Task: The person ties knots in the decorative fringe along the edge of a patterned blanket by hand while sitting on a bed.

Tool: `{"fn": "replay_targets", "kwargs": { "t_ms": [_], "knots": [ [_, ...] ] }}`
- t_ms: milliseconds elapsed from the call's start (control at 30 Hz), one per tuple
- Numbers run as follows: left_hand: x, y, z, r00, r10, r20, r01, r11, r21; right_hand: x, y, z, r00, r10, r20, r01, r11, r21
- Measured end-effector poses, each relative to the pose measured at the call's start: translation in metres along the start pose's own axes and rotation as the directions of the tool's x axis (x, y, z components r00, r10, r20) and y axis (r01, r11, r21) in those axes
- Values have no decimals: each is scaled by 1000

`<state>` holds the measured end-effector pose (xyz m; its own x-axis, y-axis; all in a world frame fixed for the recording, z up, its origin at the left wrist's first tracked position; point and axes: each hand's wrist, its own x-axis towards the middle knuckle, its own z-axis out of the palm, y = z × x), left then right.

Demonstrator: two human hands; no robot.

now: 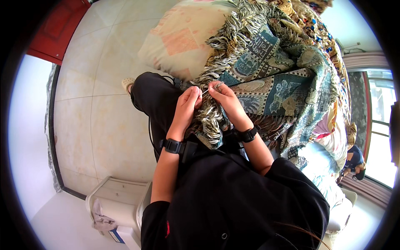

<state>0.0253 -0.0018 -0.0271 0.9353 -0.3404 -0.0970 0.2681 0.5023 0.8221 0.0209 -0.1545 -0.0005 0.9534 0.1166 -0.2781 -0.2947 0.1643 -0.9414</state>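
Note:
A woven blanket in blue-green and beige lies bunched in front of me and across my lap, edged with a thick cream and dark fringe. At that edge my left hand is closed in a pinch, with a thin pale strand running from its fingertips. Just to the right, my right hand pinches the fringe strands near the other end. The hands are a short gap apart, above the fringe. Exactly how the strands lie inside the fingers is hidden.
A pale, pink-patterned pillow or quilt lies beyond my hands, with more patterned cloth piled to the right. A white cabinet stands at lower left on the tiled floor. Another person is by the window at right.

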Motion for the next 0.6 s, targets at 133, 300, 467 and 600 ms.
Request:
{"fn": "replay_targets", "kwargs": {
  "t_ms": [133, 300, 467, 600],
  "knots": [
    [0, 2, 0, 999, -23, 42, 21, 999, 28, -3, 0, 2, 1000, 14, -20, -13, 998, 60],
    [-3, 8, 11, 999, -6, -42, 8, 998, 61, -4, -6, -1, 999, 30, 35, -32, 997, 72],
    [-3, 9, 6, 999, -24, -26, 23, 999, -32, -4, -9, -1, 994, 104, 43, -105, 994, 29],
    [-6, 13, 6, 999, 34, -2, -34, 997, -66, -2, -12, -9, 985, 127, 117, -137, 987, 82]
  ]
}}
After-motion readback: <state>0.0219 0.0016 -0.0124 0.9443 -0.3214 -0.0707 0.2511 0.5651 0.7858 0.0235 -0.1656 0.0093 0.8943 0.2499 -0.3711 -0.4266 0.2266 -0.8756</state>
